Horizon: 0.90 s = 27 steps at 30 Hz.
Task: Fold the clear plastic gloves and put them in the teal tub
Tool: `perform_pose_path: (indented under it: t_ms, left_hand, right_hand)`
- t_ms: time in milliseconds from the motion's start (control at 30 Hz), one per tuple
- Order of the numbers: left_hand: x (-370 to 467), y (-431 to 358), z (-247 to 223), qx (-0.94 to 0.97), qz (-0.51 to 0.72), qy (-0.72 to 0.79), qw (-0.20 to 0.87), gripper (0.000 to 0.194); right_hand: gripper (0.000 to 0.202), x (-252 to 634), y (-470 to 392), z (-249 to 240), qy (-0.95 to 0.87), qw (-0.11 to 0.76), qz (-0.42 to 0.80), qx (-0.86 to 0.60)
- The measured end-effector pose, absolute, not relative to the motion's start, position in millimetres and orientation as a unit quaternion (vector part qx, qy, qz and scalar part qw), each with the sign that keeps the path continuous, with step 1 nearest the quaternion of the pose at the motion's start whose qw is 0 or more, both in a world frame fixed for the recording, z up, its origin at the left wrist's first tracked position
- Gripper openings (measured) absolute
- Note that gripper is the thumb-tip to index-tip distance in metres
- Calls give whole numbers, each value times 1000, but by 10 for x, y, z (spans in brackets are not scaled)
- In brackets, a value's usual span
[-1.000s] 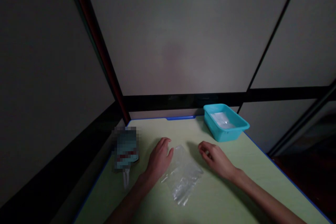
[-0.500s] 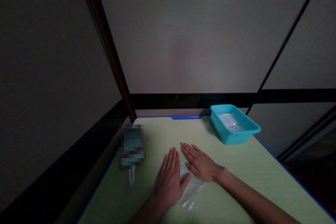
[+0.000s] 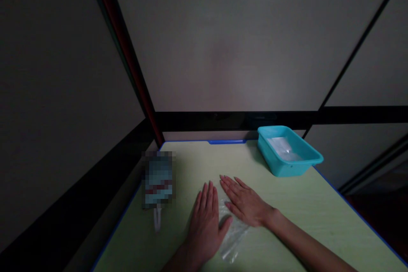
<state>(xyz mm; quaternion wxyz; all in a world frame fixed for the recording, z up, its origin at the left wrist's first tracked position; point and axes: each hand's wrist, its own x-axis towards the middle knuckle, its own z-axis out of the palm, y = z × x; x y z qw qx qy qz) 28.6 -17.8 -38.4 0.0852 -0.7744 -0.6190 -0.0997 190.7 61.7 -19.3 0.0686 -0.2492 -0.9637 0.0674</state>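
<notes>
A clear plastic bag (image 3: pixel 234 238) lies flat on the pale green table (image 3: pixel 306 229), slightly wrinkled and shiny at its near end. My left hand (image 3: pixel 207 225) rests palm down along the bag's left side, fingers stretched forward and thumb over the plastic. On the other side, my right hand (image 3: pixel 244 199) is also palm down, its fingers pointing forward and left across the bag's upper right part. Both hands are flat and grip nothing. Part of the bag is hidden beneath them.
A turquoise plastic basket (image 3: pixel 283 168) stands at the table's back right, with clear plastic packaging (image 3: pixel 282 146) inside. At the left edge lies a blurred-out object (image 3: pixel 158 180) with a pale strap or loop (image 3: pixel 157 219). A wall (image 3: pixel 229 51) rises behind the table.
The view has shifted slightly, so the basket sits a little farther right and the blurred object a little farther left. Both hands stay flat on the bag, nearly unchanged.
</notes>
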Motion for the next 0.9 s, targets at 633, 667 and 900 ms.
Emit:
perform_pose_path:
  t_ms: [633,667,900]
  left_hand:
    - [538,-44,-201,-796,-112,-594,-12,77]
    - [523,-50,-223,-794,-111,-598,-15,78]
    - [348,-120,-344,-800,-116,-588,17,82]
  right_hand:
    - [54,1901,624,-280,-960,67,19,-272]
    - [55,1902,624,-276,-960,67,19,-272]
    - [54,1906,599,-296,-955,88,16,-284]
